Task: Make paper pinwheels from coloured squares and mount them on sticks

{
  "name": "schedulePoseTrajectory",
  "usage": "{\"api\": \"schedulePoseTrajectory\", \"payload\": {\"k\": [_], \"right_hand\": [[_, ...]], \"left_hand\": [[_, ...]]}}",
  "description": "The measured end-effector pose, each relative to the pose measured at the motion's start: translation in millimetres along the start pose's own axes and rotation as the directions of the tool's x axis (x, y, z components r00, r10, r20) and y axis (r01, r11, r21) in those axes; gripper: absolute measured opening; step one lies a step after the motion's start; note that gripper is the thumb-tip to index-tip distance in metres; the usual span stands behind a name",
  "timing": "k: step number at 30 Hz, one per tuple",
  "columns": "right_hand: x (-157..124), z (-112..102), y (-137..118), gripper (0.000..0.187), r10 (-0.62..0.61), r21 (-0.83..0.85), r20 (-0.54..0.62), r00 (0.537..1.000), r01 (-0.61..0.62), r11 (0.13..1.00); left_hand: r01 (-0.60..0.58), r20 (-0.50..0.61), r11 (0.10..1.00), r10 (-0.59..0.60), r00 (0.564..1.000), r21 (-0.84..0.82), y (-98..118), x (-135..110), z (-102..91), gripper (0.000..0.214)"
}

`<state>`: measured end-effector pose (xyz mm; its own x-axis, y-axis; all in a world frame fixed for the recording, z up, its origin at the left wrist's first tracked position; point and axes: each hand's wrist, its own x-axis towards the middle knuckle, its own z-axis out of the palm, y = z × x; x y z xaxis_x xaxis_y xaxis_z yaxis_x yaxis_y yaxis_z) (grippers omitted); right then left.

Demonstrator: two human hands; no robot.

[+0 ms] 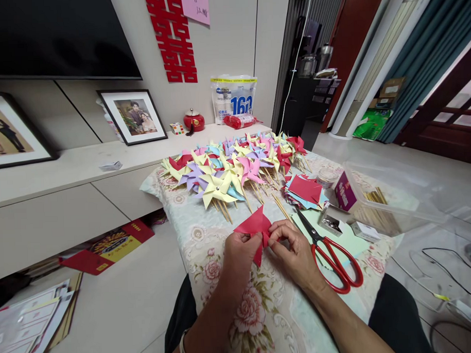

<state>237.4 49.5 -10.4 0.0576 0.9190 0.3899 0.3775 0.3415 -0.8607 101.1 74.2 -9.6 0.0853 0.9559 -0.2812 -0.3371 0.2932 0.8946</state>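
Over the near part of the table, a red paper pinwheel (254, 225) with partly folded blades is held between both hands. My left hand (241, 251) pinches its lower left side, thumb on top. My right hand (290, 246) has thumb and fingertips closed on its right edge; whether a small pin is between them is hidden. Red-handled scissors (334, 258) lie with blades apart just right of my right hand, on light green paper sheets (354, 247). Beyond my hands stand many finished paper pinwheels (224, 182) on wooden sticks, in yellow, pink, purple, blue and red.
Cut paper squares (305, 188) are stacked right of the pinwheels. A small open box of pins (330, 223) and a white box (365, 231) sit near the scissors. A clear plastic bin (406, 206) with sticks stands at the table's right edge. Framed photos (135, 118) line the cabinet.
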Motion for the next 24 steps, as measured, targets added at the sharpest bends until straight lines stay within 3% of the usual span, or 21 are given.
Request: {"api": "schedulePoseTrajectory", "payload": {"k": [11, 24], "right_hand": [[0.6, 5.0, 4.2, 0.012, 0.044, -0.001, -0.06, 0.997, -0.045, 0.999], [0.6, 4.6, 3.9, 0.012, 0.028, -0.014, -0.035, 0.999, -0.028, 1.0]], "left_hand": [[0.007, 0.017, 1.0, -0.008, 1.0, 0.028, 0.2, 1.6, -0.4, 0.017], [0.027, 0.009, 0.997, -0.027, 1.0, 0.068, 1.2, 1.1, 1.4, 0.019]]}}
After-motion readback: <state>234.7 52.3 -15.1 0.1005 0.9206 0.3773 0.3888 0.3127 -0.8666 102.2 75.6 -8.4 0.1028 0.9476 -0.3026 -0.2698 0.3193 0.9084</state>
